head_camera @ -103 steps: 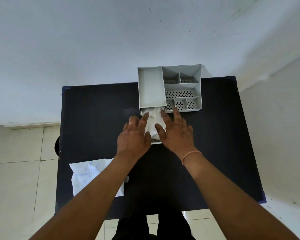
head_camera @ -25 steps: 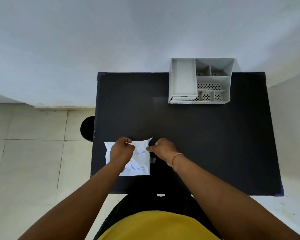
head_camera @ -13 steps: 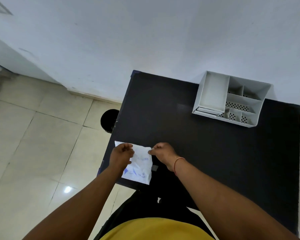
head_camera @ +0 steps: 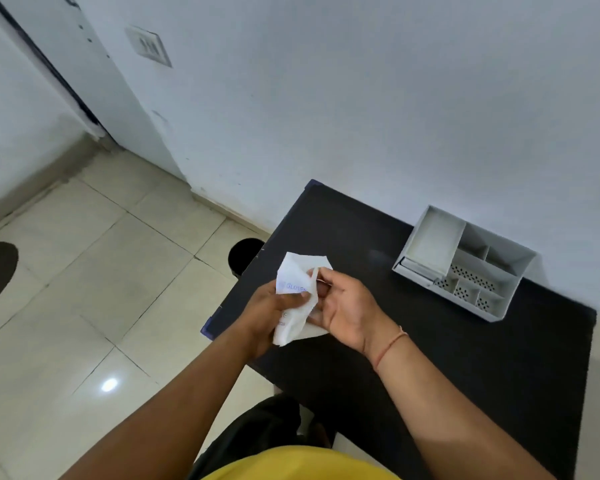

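A white paper glove packet [head_camera: 297, 277] with blue print is lifted above the near left corner of the black table [head_camera: 430, 341]. My left hand [head_camera: 269, 308] grips its left side, thumb across the printed face. My right hand [head_camera: 343, 308] pinches the packet's upper right edge between thumb and forefinger, the other fingers under the paper. The packet is bent and partly folded between both hands.
A grey plastic desk organizer [head_camera: 465, 263] with several compartments stands at the table's far side against the white wall. A black round bin [head_camera: 244, 252] sits on the tiled floor left of the table. A wall switch [head_camera: 148, 46] is at upper left.
Both hands have lifted the packet off the table and bent it between them. The camera has swung left, showing more floor and wall. Earlier still, my hands were at the organizer's drawer.
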The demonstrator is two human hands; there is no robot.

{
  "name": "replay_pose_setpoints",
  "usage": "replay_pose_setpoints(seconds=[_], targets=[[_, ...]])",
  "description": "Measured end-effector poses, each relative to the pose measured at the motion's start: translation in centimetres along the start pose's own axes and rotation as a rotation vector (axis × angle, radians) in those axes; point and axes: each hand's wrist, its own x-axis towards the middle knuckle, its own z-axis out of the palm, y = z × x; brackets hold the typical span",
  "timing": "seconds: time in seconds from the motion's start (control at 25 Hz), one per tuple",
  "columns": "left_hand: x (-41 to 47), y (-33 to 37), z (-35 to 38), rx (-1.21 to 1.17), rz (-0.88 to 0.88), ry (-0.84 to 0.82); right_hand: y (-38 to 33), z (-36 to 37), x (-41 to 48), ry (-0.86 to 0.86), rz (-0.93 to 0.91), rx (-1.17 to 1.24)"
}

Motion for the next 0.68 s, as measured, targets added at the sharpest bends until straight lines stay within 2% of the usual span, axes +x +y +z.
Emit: replay_pose_setpoints(seconds=[0.08,0.16,0.24,0.32,0.4,0.48,0.56,0.64,0.68], targets=[[-1.4,1.5,-0.2,0.036,0.048,0.105,-1.2,1.0,-1.4,0.161,-0.186,-0.401],[-2.7,2.9,-1.3,-0.020,0.063,0.159,-1.8,0.6,-2.4,0.318,-0.412,-0.649],[-3.8,4.1,-3.2,-0.260,0.049,0.060,-2.1,0.4,-2.9,0.416,-0.533,-0.890],[-4.9,5.0,-5.2,-0.476,0.029,-0.050,-1.7,2.0,-2.6,0.354,-0.510,-1.072],[-5.1,5.5,-7.0,-0.421,0.070,-0.120,-0.9,6.0,-1.9,0.137,-0.414,-0.915],[-5.3,6.1,-8.5,-0.153,0.105,-0.005,0.2,10.2,-0.8,-0.019,-0.381,-0.727],[-5.3,6.8,-11.6,0.018,0.124,0.170,1.4,14.5,1.8,-0.022,-0.426,-0.710],[-5.2,7.8,-15.7,0.128,0.159,0.269,2.6,18.3,5.0,0.049,-0.449,-0.709],[-5.5,8.3,-18.1,0.142,0.174,0.269,3.3,20.0,6.7,0.093,-0.447,-0.689]])
